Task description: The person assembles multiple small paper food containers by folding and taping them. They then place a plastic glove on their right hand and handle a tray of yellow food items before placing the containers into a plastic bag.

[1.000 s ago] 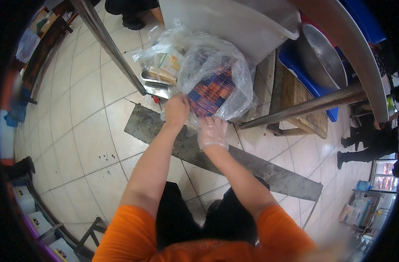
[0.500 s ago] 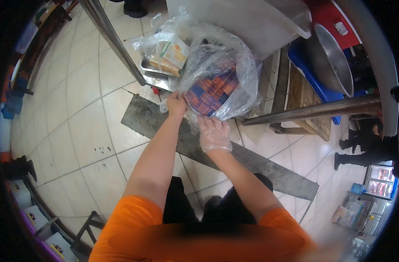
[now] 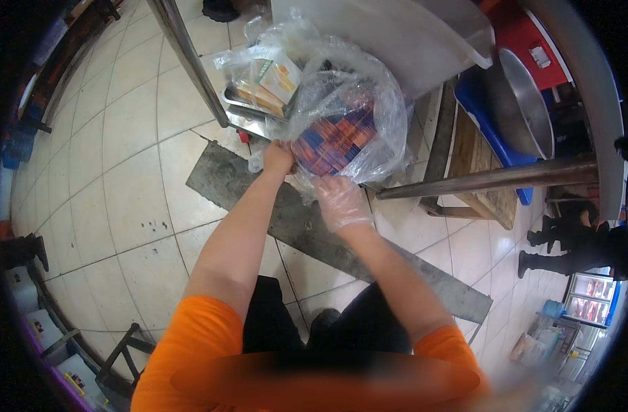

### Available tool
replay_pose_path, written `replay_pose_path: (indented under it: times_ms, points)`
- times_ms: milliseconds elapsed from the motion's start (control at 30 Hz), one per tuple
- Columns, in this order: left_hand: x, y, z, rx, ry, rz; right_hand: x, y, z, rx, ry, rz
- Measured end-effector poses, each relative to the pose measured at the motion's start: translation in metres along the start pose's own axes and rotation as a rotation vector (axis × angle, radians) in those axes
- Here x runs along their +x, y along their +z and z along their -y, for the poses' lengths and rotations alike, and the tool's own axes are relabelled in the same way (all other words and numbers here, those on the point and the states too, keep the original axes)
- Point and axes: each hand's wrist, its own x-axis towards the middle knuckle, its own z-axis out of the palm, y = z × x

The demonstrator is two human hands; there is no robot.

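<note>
A clear plastic bag [image 3: 389,123] spreads around a rounded bundle in front of me. Inside or beneath it shows an orange and navy plaid surface [image 3: 334,141]; what this plaid thing is I cannot tell. My left hand [image 3: 278,159], bare, is closed on the bag's near left edge. Beside it, my right hand [image 3: 343,204] wears a thin clear plastic glove and has its fingers curled at the near rim of the bag. Both sets of fingertips are partly hidden by plastic. Left of the bundle is a metal tray [image 3: 231,98] with a white and yellow carton [image 3: 279,75] under clear wrap.
Metal legs stand at the left [image 3: 190,65] and right [image 3: 485,180]. A pale plastic bin [image 3: 382,41] rises behind the bag. To the right are a wooden stool [image 3: 482,178], a blue tub [image 3: 478,117] and a steel bowl [image 3: 527,103]. A grey strip [image 3: 300,240] crosses the tiled floor.
My right fingers have curled further at the bag's near rim and the hand has tilted a little. My left hand keeps its place on the bag. The whole view has shifted slightly.
</note>
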Motion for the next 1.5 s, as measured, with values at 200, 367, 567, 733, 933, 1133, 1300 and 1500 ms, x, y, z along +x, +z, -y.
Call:
replay_pose_path:
  times_ms: [200,367,567,733,933,1133,1300,1500]
  points:
    - [-0.051,-0.014,-0.011,-0.488,-0.353,0.302,0.010,-0.023,-0.064,-0.180,-0.185,-0.238]
    - [-0.149,0.003,-0.035,-0.529,-0.528,0.657,0.010,-0.011,-0.093,-0.191,-0.354,-0.163]
    - [-0.155,0.009,-0.048,-0.909,-0.524,0.612,-0.011,0.030,-0.097,0.029,-0.300,-0.541]
    - [-0.144,0.013,-0.035,-0.835,-0.438,0.595,-0.018,0.051,-0.091,0.005,-0.231,-0.643]
    - [-0.142,0.028,-0.022,-0.721,-0.329,0.577,-0.025,0.062,-0.092,0.013,-0.251,-0.676]
    - [-0.123,0.036,0.009,-0.266,-0.173,0.447,-0.032,0.074,-0.095,-0.020,-0.242,-0.517]
    - [-0.095,0.031,0.015,0.164,-0.110,0.382,-0.042,0.081,-0.088,-0.107,-0.169,-0.276]
    - [-0.079,0.044,0.019,-0.033,-0.342,0.445,-0.034,0.066,-0.085,-0.077,0.017,0.061]
